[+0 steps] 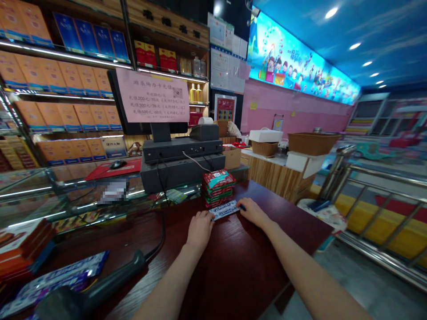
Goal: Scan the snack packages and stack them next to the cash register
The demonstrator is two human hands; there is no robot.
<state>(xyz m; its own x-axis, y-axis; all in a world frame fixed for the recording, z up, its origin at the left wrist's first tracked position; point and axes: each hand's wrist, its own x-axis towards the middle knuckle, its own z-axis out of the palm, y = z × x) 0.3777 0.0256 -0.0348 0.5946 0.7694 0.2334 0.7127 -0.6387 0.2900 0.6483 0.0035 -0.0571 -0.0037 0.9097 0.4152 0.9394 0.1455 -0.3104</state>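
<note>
A flat blue-and-white packet (224,210) lies on the dark red wooden counter (233,266), held at both ends. My left hand (199,229) pinches its left end with closed fingers. My right hand (254,212) grips its right end, fingers curled. Just behind the packet stands a stack of several red-and-green packets (218,187).
A black cash register with a monitor (180,151) sits behind the stack, cables trailing down. A black barcode scanner (90,291) lies at the near left beside blue packets (53,280). A glass display case (66,195) stands to the left, a metal railing (376,195) to the right.
</note>
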